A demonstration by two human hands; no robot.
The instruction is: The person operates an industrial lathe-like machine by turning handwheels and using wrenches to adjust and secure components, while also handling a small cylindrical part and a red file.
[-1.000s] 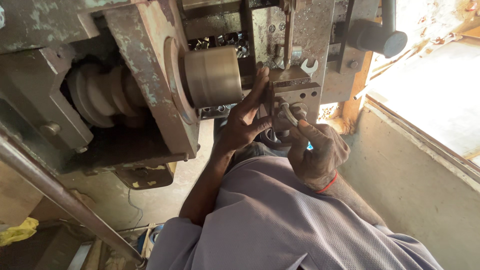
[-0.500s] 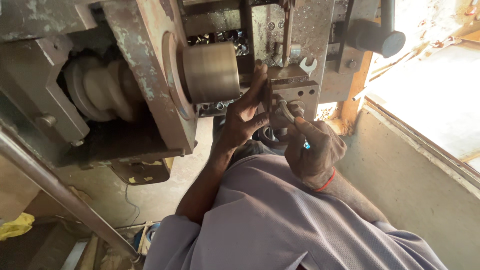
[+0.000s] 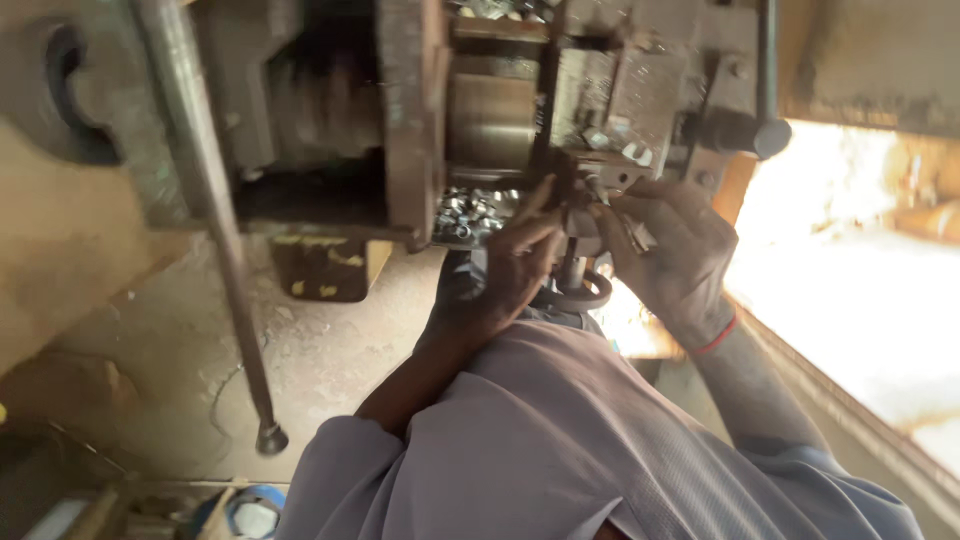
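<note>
Landmark: the heavy, rust-stained metal machine (image 3: pixel 410 120) across the top of the view.

Containers: a shallow recess under the machine's brass-coloured cylinder (image 3: pixel 490 120) holds a heap of small shiny metal nuts (image 3: pixel 470 212). No other container can be made out with certainty.

Hands: the left hand (image 3: pixel 500 270) is raised to the underside of the machine just right of the nuts, fingers extended upward and touching a small dark fitting (image 3: pixel 572 228) that hangs below the machine's tool block (image 3: pixel 610 100). Whether these fingers pinch the fitting or only rest against it cannot be told. The right hand (image 3: pixel 675 250), with a red band at the wrist, is curled closed around the same fitting from the right side.

Surroundings: a ring-shaped handwheel (image 3: pixel 580 297) sits directly below the fitting, between the two hands. A long steel lever (image 3: pixel 225 250) with a knob end slants down from the machine's left portion. A black-knobbed handle (image 3: pixel 745 132) projects from the machine's right side.
</note>
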